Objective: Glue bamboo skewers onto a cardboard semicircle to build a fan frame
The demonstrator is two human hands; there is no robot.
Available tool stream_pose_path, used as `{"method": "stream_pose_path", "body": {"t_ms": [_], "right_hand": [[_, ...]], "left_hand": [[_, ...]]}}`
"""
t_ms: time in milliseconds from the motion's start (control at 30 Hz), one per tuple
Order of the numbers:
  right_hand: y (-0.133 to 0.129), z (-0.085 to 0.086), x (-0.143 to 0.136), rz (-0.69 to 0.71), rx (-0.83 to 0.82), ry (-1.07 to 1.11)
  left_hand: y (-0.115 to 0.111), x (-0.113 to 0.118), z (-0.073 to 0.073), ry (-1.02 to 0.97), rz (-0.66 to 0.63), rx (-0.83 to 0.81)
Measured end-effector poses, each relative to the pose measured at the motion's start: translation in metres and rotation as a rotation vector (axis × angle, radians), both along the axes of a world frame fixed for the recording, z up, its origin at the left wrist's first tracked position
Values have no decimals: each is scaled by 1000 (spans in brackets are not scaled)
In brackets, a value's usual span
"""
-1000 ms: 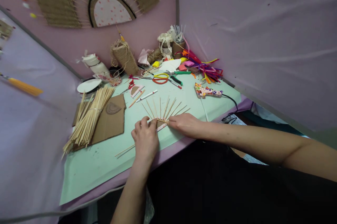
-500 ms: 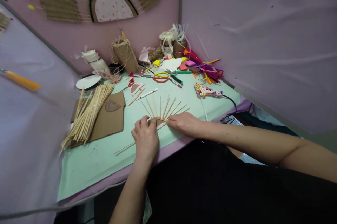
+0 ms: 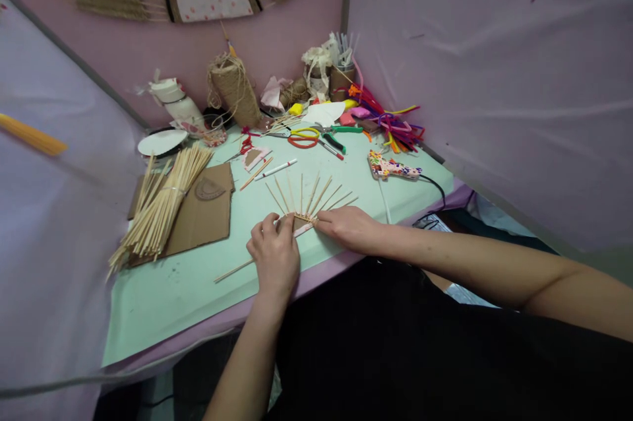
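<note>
A small cardboard piece with several thin sticks fanned out from its upper edge lies flat near the table's front edge. My left hand is closed on its left side, fingers bent over the edge. From the right, my right hand pinches the other end of the piece, near the lowest sticks. A loose stick pokes out to the left from beside my left hand. The fingertips partly cover both ends of the piece.
At the left a bundle of sticks rests on brown cardboard. A patterned glue gun with a black cord lies at the right. Behind are scissors, green-handled pliers, a twine cone, a white bottle and pipe cleaners.
The camera view has shifted slightly, so the table items appear a little higher. Both hands keep hold of the fanned piece in nearly the same pose.
</note>
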State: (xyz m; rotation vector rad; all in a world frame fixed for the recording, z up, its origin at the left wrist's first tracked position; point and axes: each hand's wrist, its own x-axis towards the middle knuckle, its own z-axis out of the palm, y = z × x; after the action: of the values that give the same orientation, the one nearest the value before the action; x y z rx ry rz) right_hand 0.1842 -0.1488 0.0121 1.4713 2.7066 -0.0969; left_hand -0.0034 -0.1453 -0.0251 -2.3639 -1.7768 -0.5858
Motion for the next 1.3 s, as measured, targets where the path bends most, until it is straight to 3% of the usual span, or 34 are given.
{"method": "stream_pose_path", "body": {"t_ms": [200,500,733,1033,1300], "right_hand": [[0,-4,2,10,26,27],[0,6,-2,-6,-49,-19],[-1,4,-1,3,-34,-25],[0,0,-1,17,-19,-16],[-1,-1,1,41,1,-27]], "left_hand": [[-1,1,-1,-73,10,70],[-5,-13,-4,-500,-182,572],[-4,-15,-4,-661,-431,534],[-5,-16,-5,-662,-234,504],[-1,-17,0,-591,-188,553]]}}
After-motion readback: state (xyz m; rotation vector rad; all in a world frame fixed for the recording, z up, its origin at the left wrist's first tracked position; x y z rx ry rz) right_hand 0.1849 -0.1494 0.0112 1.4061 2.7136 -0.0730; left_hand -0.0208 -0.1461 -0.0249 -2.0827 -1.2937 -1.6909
